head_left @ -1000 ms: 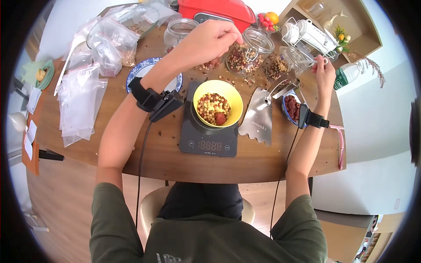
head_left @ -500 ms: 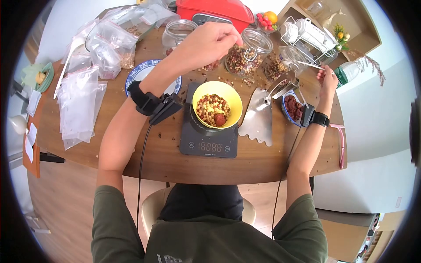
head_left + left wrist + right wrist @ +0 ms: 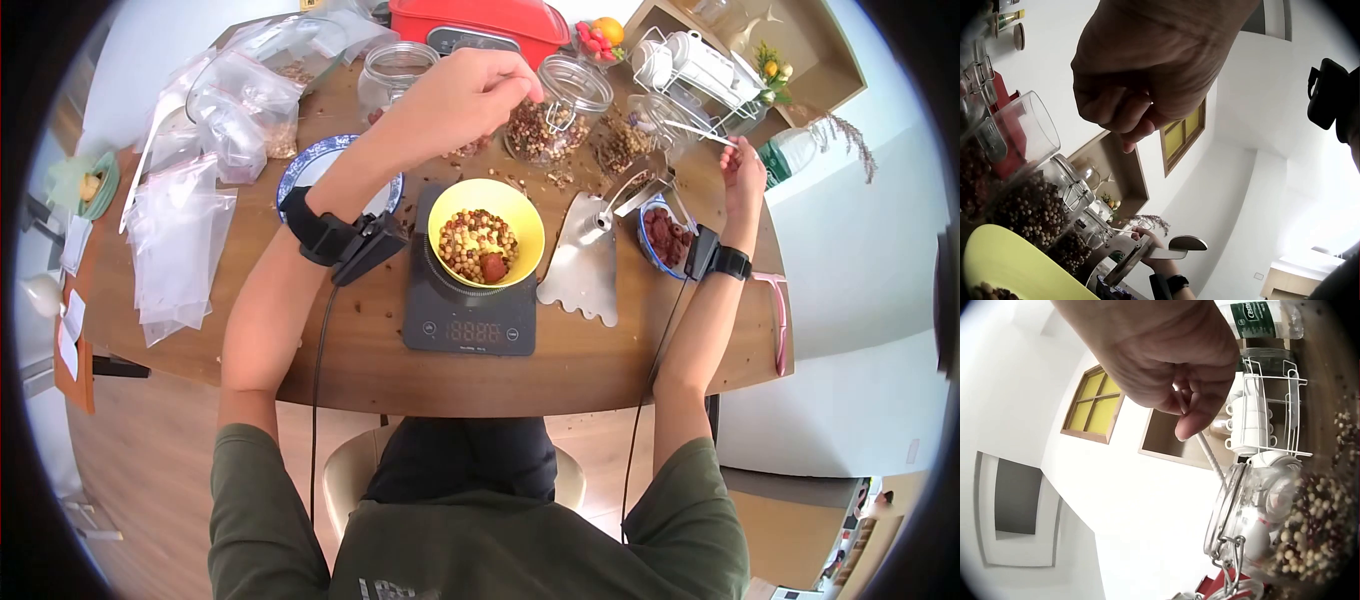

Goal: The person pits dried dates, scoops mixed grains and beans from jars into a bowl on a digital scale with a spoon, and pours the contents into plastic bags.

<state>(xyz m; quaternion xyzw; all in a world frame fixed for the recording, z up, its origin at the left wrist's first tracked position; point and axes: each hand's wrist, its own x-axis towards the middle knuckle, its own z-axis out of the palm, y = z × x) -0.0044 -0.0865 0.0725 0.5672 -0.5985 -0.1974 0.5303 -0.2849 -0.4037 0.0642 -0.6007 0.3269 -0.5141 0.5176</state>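
My left hand [image 3: 478, 98] is raised above the table, its fingers curled in, near a glass jar of mixed beans [image 3: 540, 135]. In the left wrist view those fingers [image 3: 1116, 112] fold toward the palm, and no object shows in them. With my right hand [image 3: 743, 180] I pinch the thin white handle of a spoon [image 3: 1212, 456]. The spoon reaches through the mouth of a second, tilted glass jar [image 3: 1235, 512] of beans, its white bowl showing through the glass. A yellow bowl [image 3: 533, 232] of beans with one red date [image 3: 493, 267] stands on a kitchen scale [image 3: 470, 338].
A notched metal scraper [image 3: 582, 265] lies right of the scale, beside a bowl of dates [image 3: 667, 238]. A blue-rimmed plate [image 3: 290, 180] and plastic bags [image 3: 180, 250] are to the left. At the back stand a red appliance [image 3: 480, 25] and a cup rack [image 3: 695, 75].
My right hand has turned and shifted slightly along with the spoon handle, which still slants into the jar. The left hand has stayed nearly in place, and the head view has shifted a little.
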